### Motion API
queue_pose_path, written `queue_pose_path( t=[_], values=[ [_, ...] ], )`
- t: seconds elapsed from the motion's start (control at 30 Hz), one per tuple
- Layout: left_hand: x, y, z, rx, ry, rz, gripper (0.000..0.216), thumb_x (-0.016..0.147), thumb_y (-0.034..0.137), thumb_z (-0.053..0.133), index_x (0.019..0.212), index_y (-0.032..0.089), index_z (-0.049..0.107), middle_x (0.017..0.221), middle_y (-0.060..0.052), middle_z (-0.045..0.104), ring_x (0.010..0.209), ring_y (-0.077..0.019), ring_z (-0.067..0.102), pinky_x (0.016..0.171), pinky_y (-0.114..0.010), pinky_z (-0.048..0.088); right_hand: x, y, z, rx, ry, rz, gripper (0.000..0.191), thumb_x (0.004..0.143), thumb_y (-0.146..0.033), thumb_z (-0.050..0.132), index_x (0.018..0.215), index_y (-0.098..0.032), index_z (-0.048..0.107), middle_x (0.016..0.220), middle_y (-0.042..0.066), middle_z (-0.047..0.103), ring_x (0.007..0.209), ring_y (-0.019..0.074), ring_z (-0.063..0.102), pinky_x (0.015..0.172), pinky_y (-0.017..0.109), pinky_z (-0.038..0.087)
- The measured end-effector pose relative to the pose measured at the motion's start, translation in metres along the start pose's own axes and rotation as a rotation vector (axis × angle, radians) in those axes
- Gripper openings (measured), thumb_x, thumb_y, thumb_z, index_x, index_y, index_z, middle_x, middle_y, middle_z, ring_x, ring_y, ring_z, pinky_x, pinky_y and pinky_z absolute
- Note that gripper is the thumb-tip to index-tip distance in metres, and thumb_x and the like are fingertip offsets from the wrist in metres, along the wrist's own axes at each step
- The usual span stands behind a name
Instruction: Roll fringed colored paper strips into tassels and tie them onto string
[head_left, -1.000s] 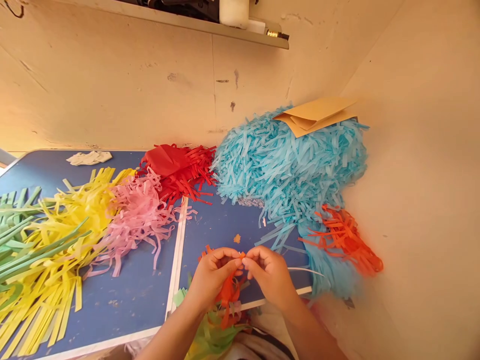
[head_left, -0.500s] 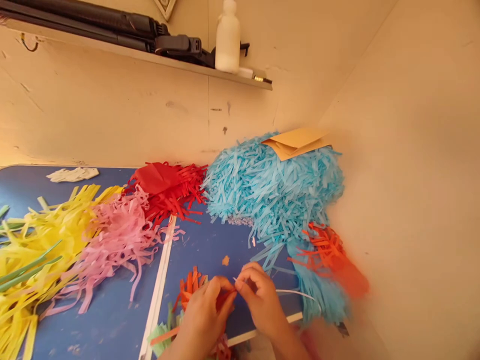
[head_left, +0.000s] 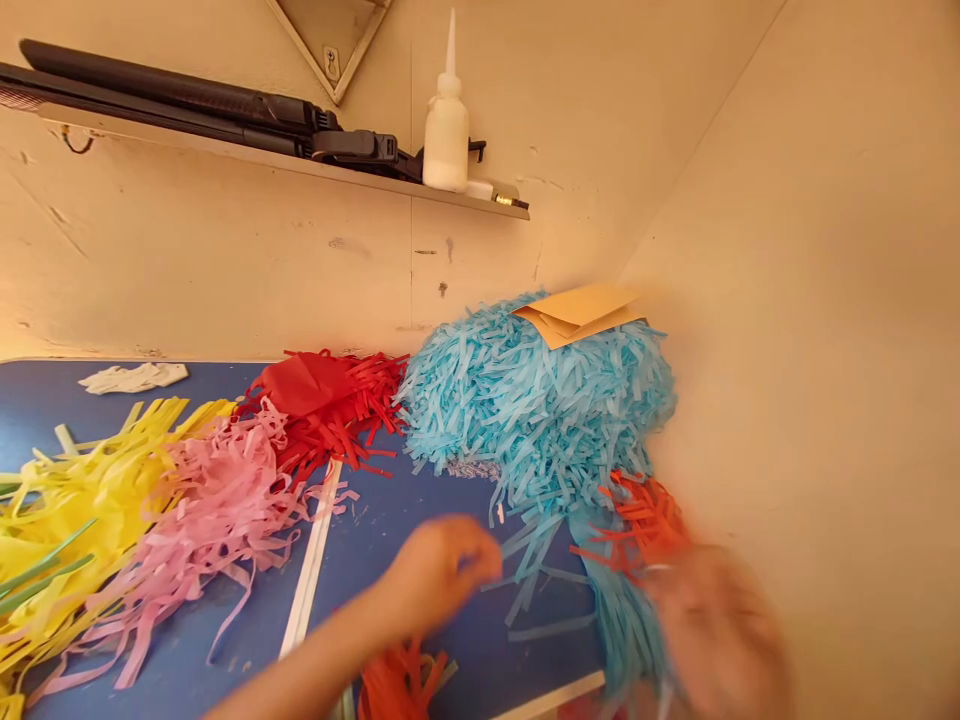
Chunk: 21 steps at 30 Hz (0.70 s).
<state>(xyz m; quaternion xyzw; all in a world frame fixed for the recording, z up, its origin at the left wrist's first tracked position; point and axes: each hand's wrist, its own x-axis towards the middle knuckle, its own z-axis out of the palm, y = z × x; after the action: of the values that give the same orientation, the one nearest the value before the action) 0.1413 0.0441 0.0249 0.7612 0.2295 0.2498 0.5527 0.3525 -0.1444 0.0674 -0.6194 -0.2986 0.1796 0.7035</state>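
Observation:
My left hand (head_left: pixel 450 565) is above the blue table, its fingers curled in and pressed together. Whatever they hold, if anything, is hidden. Off to the right, my right hand (head_left: pixel 720 630) is smeared by motion, beside an orange-red paper fringe (head_left: pixel 649 515). A thin whitish bit shows by its fingertips. Between the hands hang strips of light blue paper fringe (head_left: pixel 551 400), heaped in a thick pile. Below my left wrist lies another orange-red fringe (head_left: pixel 405 685), cut off by the frame's bottom edge.
Red fringe (head_left: pixel 322 400), pink fringe (head_left: pixel 232 490) and yellow fringe (head_left: pixel 112 500) spread leftward on the blue table (head_left: pixel 247 655). Folded orange-yellow paper (head_left: pixel 581 312) tops the blue pile. Above, a wall shelf (head_left: pixel 300 172) bears a white nozzle bottle (head_left: pixel 446 140) and black gear.
My hands, which were together pinching something small, have parted. The right has swung right to the orange-red fringe; the left has stayed near the middle. The view has tilted up slightly.

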Motion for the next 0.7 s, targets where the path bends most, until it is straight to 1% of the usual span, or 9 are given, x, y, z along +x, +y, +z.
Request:
queue_pose_path(
  t=[0.03, 0.07, 0.17, 0.27, 0.4, 0.47, 0.53, 0.63, 0.7],
  values=[
    [0.034, 0.003, -0.011, -0.055, 0.165, -0.079, 0.013, 0.072, 0.030, 0.071, 0.062, 0.023, 0.072, 0.067, -0.002, 0.069, 0.065, -0.0176, 0.063, 0.066, -0.029, 0.048, -0.009, 0.014, 0.020, 0.055, -0.058, 0.091, 0.038, 0.076, -0.057, 0.072, 0.066, -0.025, 0.054, 0.049, -0.003, 0.048, 0.046, 0.0162, 0.050, 0.053, 0.035, 0.048],
    [0.069, 0.006, -0.020, -0.072, 0.265, -0.106, 0.013, 0.075, 0.032, 0.069, 0.068, 0.022, 0.073, 0.068, -0.002, 0.068, 0.064, -0.0168, 0.061, 0.064, -0.028, 0.047, -0.019, 0.028, 0.039, 0.106, -0.112, 0.178, 0.036, 0.078, -0.054, 0.072, 0.068, -0.024, 0.054, 0.049, -0.002, 0.050, 0.048, 0.0167, 0.053, 0.054, 0.034, 0.048],
    [0.164, 0.007, -0.039, -0.104, 0.416, -0.128, 0.025, 0.084, 0.039, 0.061, 0.096, 0.020, 0.073, 0.078, -0.004, 0.068, 0.066, -0.0154, 0.060, 0.064, -0.028, 0.048, -0.043, 0.055, 0.074, 0.233, -0.259, 0.343, 0.034, 0.081, -0.049, 0.071, 0.071, -0.023, 0.054, 0.049, -0.004, 0.051, 0.048, 0.0151, 0.053, 0.054, 0.030, 0.046],
    [0.211, 0.009, -0.045, -0.081, 0.527, -0.126, 0.026, 0.082, 0.032, 0.064, 0.101, 0.016, 0.072, 0.075, -0.005, 0.068, 0.064, -0.0154, 0.059, 0.062, -0.028, 0.047, -0.052, 0.062, 0.078, 0.293, -0.260, 0.374, 0.032, 0.082, -0.048, 0.071, 0.073, -0.022, 0.054, 0.050, -0.006, 0.050, 0.047, 0.0124, 0.050, 0.055, 0.028, 0.045],
    [0.213, 0.018, -0.060, 0.013, 0.654, -0.055, 0.016, 0.078, 0.029, 0.069, 0.084, 0.015, 0.074, 0.072, -0.003, 0.068, 0.066, -0.0143, 0.058, 0.064, -0.025, 0.043, -0.046, 0.065, 0.066, 0.269, -0.292, 0.356, 0.029, 0.085, -0.047, 0.069, 0.076, -0.022, 0.055, 0.052, -0.005, 0.052, 0.050, 0.0127, 0.052, 0.056, 0.027, 0.044],
    [0.208, 0.025, -0.073, 0.056, 0.714, -0.030, 0.020, 0.076, 0.034, 0.071, 0.074, 0.015, 0.072, 0.066, -0.001, 0.065, 0.063, -0.0135, 0.056, 0.061, -0.023, 0.040, -0.044, 0.067, 0.064, 0.247, -0.309, 0.348, 0.030, 0.086, -0.047, 0.068, 0.075, -0.022, 0.055, 0.053, -0.004, 0.053, 0.051, 0.0129, 0.052, 0.056, 0.026, 0.044],
    [0.203, 0.031, -0.088, 0.084, 0.791, -0.037, 0.029, 0.081, 0.039, 0.066, 0.069, 0.013, 0.067, 0.060, -0.001, 0.061, 0.058, -0.0129, 0.054, 0.057, -0.023, 0.039, -0.045, 0.070, 0.068, 0.228, -0.301, 0.350, 0.031, 0.085, -0.048, 0.068, 0.074, -0.021, 0.054, 0.053, -0.004, 0.053, 0.052, 0.0128, 0.052, 0.056, 0.025, 0.043],
    [0.190, 0.038, -0.115, 0.124, 0.935, -0.043, 0.034, 0.092, 0.039, 0.051, 0.075, 0.014, 0.065, 0.063, -0.002, 0.060, 0.060, -0.0138, 0.054, 0.060, -0.025, 0.041, -0.051, 0.073, 0.076, 0.194, -0.308, 0.354, 0.031, 0.087, -0.049, 0.065, 0.076, -0.021, 0.055, 0.053, -0.004, 0.052, 0.053, 0.0131, 0.052, 0.057, 0.025, 0.043],
    [0.168, 0.041, -0.133, 0.215, 1.021, 0.029, 0.029, 0.091, 0.039, 0.053, 0.080, 0.016, 0.066, 0.074, -0.004, 0.063, 0.074, -0.0162, 0.057, 0.070, -0.027, 0.043, -0.054, 0.074, 0.077, 0.147, -0.330, 0.351, 0.031, 0.087, -0.049, 0.064, 0.077, -0.021, 0.056, 0.054, -0.004, 0.052, 0.053, 0.0130, 0.051, 0.057, 0.025, 0.042]
  ],
)
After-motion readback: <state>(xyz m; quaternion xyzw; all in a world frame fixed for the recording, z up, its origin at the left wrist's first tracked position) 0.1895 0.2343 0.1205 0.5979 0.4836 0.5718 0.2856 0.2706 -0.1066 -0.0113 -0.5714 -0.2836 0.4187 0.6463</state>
